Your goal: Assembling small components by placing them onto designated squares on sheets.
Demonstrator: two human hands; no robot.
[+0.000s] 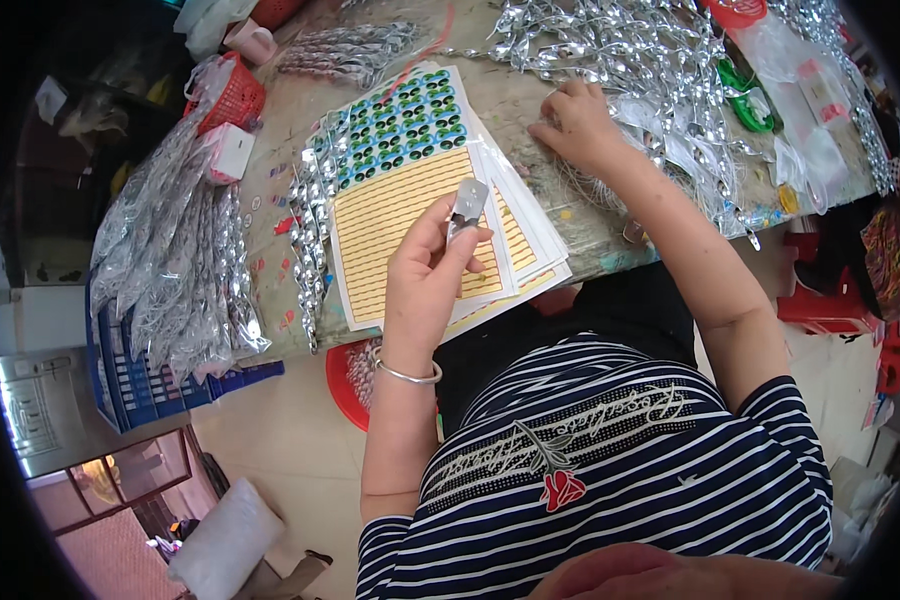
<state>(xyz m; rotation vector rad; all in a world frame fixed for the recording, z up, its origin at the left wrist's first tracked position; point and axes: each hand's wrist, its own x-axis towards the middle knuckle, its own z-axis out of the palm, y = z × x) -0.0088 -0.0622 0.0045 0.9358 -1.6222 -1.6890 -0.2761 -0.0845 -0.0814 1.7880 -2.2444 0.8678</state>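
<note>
The left hand [428, 278] is pinching a small silver piece [472, 196] between the thumb and the fingers. The piece is up above the pile of papers [368, 235], over the yellow part with dark wavy lines. Its flat, shiny top pokes out past the fingertips, and its low end is hidden in the hand, so I cannot tell its whole shape.

The right hand [582, 125] is by the table [510, 110], just beside the white threads [638, 112] and near the big heap of shiny twisted strips [610, 50]. Its fingers are bent, and I cannot tell if they pinch anything.

The silver piece looks very light, because just a few fingers hold it up. I cannot tell if it is hard metal or thin foil. If it is foil, it may bend or get a crease when it is squeezed too much. It looks smooth, so it may be a bit slippery. The best place to hold it seems to be the low end, where the thumb is now, with a soft pinch on the two flat sides. That leaves the wide top free. Its edges might be thin, so it seems good to keep fingers on the flat part and not slide along the rim
</note>
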